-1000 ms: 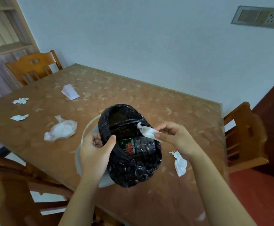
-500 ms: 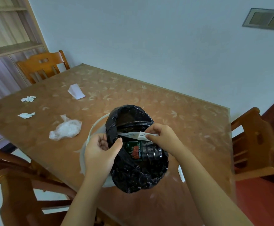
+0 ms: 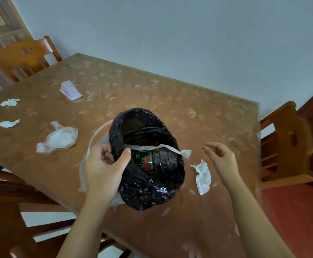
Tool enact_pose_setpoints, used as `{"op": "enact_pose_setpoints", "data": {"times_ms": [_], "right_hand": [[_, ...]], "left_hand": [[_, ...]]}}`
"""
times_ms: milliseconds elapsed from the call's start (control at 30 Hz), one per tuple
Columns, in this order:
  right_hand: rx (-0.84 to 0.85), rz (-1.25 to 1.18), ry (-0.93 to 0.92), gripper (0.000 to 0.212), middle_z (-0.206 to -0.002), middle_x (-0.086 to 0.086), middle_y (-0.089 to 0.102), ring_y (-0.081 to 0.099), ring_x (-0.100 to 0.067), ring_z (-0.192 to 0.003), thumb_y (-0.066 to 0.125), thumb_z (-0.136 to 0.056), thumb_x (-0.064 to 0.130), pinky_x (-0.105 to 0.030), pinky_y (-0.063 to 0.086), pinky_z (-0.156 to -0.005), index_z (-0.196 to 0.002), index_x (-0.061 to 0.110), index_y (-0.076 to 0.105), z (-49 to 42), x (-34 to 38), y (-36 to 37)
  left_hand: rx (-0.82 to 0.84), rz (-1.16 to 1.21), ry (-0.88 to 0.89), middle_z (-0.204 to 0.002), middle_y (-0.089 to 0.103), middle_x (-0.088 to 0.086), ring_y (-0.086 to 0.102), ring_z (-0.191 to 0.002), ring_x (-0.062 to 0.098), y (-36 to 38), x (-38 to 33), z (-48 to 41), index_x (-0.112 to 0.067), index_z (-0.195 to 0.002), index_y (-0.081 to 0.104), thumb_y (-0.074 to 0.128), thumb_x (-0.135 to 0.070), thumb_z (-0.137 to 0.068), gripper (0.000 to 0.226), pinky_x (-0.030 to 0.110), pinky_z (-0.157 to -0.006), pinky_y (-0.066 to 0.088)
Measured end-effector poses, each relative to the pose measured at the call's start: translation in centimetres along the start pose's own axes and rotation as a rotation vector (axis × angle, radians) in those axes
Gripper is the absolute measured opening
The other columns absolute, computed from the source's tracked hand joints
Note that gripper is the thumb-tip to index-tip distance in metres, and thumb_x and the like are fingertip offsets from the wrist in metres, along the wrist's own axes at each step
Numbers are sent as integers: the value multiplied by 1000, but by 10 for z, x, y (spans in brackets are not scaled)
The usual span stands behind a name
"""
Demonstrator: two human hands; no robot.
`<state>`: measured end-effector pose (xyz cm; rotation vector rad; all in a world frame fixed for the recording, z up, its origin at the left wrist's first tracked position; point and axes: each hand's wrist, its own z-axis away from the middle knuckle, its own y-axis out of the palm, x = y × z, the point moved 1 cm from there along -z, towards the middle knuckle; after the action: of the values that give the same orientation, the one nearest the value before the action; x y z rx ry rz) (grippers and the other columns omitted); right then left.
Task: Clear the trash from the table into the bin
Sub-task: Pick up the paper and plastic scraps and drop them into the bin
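Meanwhile left hand (image 3: 103, 164) fingers clamp the bin liner (image 3: 148, 185) on the leaf-patterned table (image 3: 198, 116); right hand (image 3: 221, 157) fingers spread.

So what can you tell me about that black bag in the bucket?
The black bag is thin, shiny, crinkled plastic lining a white bucket on the table. Its mouth is open and faces the camera. The left hand pinches its rim, thumb inside. Inside lies a dark bottle with a red and green label. A white paper strip lies across the opening, one end poking over the right edge.
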<state>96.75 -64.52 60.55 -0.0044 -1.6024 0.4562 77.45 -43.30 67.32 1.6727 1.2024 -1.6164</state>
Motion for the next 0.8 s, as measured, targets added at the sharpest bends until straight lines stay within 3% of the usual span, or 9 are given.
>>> {"op": "enact_pose_setpoints", "data": {"times_ms": [100,167,267,400,600,800], "right_hand": [[-29,67,138,12,-86,11,67,62,0,-76,63,-81,18,-18,52,-62,-92,21,66,0,-46,-15],[-22,96,225,14,-85,14,66,62,-5,-76,63,-79,19,-31,53,-63,-91,24,65,3,-70,-17],[-12,160,283,17,-85,17,63,57,2,-79,61,-78,19,-23,44,-64,-82,36,59,7,-96,-13],[-3,261,352,25,-90,7,61,56,-9,-79,62,-78,20,-26,39,-63,-102,21,59,7,-120,-5],[-2,304,422,32,-95,1,56,52,-14,-82,58,-79,9,-27,40,-71,-110,13,57,7,-139,4],[-67,232,457,20,-91,-1,60,52,-11,-78,56,-79,5,-27,37,-74,-95,15,61,7,-138,7]], "left_hand": [[-4,-15,5,-60,39,-4,38,-46,-4,9,0,-3,-15,-65,46,71,-18,-75,27,8,-47,32],[0,-29,6,-60,38,-4,38,-47,-3,14,1,-4,-16,-65,45,71,-18,-76,28,8,-47,32],[3,-41,4,-60,39,-6,37,-48,-2,20,2,-6,-15,-65,45,71,-18,-75,28,8,-48,31],[-23,-27,-16,-57,39,-11,37,-48,-2,25,4,-7,-17,-63,43,71,-17,-75,30,8,-49,31],[-58,-10,-31,-59,34,-4,36,-47,-3,29,6,-8,-17,-61,40,71,-12,-75,34,7,-48,30],[-77,4,-51,-61,36,-3,36,-48,-3,27,11,-8,-17,-63,43,71,-12,-74,31,9,-49,32]]}}
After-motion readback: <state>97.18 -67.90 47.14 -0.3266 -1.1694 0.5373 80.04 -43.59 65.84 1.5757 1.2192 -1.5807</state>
